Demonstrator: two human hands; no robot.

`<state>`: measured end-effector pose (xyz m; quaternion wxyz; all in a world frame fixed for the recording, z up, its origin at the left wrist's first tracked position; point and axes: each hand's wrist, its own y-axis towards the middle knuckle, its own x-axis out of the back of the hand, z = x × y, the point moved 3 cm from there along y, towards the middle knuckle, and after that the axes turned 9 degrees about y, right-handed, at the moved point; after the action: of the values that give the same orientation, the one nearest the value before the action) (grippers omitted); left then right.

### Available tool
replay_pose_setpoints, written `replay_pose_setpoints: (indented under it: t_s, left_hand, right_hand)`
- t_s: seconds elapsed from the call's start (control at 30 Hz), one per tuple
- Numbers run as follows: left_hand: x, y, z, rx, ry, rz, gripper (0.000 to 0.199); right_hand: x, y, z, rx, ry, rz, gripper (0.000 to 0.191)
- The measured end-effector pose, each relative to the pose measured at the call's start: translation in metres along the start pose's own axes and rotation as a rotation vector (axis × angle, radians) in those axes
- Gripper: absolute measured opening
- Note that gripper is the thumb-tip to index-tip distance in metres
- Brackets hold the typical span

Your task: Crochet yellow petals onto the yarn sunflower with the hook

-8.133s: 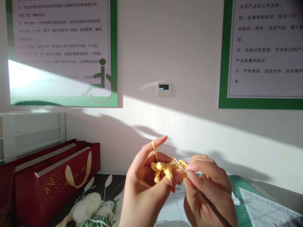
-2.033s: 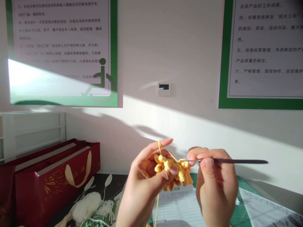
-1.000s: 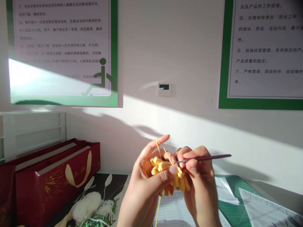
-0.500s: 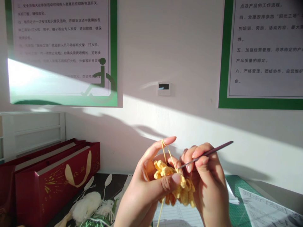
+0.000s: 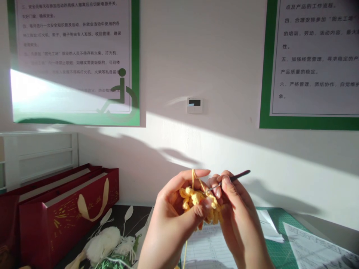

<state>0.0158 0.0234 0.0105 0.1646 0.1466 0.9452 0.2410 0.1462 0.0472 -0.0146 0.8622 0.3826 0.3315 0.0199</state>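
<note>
since half a second ago: right hand [image 5: 237,203] in closer to left hand [image 5: 174,211], crochet hook [image 5: 240,175] shifted with it; left forefinger a little lower. left hand half curled, thumb pressed on yellow crochet piece [image 5: 193,198], yarn [image 5: 185,250] looped over forefinger. right hand closed, pinching the hook, tip at the piece's top edge. piece held in the air, above printed sheet [image 5: 209,250]. folded paper [image 5: 268,228] near green mat [image 5: 277,252]'s far edge. red bag [image 5: 70,211] along table [image 5: 136,213]'s left side.
</note>
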Motion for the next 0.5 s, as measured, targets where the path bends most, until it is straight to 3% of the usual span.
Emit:
replay_pose_setpoints:
  t_s: [0.07, 0.17, 0.33, 0.5]
  left_hand:
    - [0.0011, 0.0004, -0.0003, -0.026, 0.018, -0.055, 0.042]
    - [0.001, 0.0008, -0.0003, -0.024, 0.023, -0.079, 0.044]
    - [-0.0011, -0.0005, -0.0001, -0.004, 0.077, -0.031, 0.05]
    - [-0.0021, -0.0031, 0.0, 0.006, 0.031, 0.039, 0.045]
  right_hand:
    - [0.0009, -0.0006, -0.0037, -0.02, -0.021, 0.015, 0.027]
    - [-0.0005, -0.003, -0.0028, 0.077, -0.139, -0.002, 0.021]
    - [-0.0055, -0.0066, 0.0011, 0.306, -0.249, 0.02, 0.006]
    - [0.0002, -0.0061, 0.0034, 0.378, -0.226, 0.011, 0.004]
